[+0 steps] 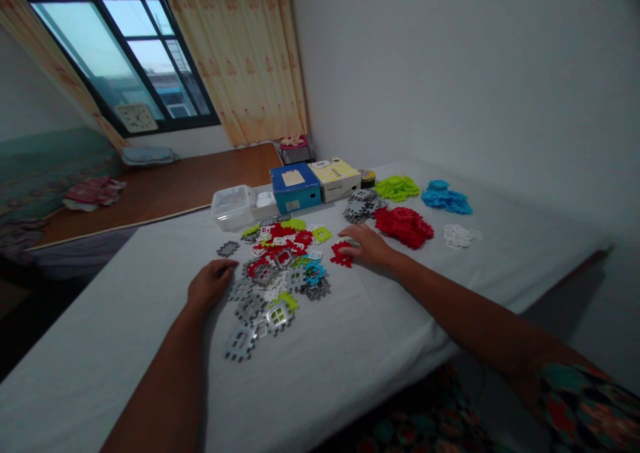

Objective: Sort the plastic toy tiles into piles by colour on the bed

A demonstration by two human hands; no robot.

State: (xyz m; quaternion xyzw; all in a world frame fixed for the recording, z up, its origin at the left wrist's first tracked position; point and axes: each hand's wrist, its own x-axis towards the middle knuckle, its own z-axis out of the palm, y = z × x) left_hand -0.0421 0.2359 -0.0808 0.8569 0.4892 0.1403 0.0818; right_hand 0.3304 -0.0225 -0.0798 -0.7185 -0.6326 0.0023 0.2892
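Observation:
My right hand (369, 245) is over the cloth to the right of the mixed pile. Its thumb lies across a flat red notched building piece (341, 256), with the fingers reaching over its far side. Left of the mixed pile, my left hand (210, 285) rests loosely curled on the cloth; a gap shows between thumb and forefinger, and nothing is visible in it. Between both hands spreads the mixed pile of plastic building pieces (277, 276) in grey, red, white, lime and blue, some with window frames.
Sorted heaps lie at the right: grey (364, 204), red (405, 226), lime (397, 188), blue (445, 197) and white (457, 236). Behind the mixed pile stand a clear plastic box (233, 206), a blue box (296, 188) and a yellow-topped box (336, 178). A wall borders the right.

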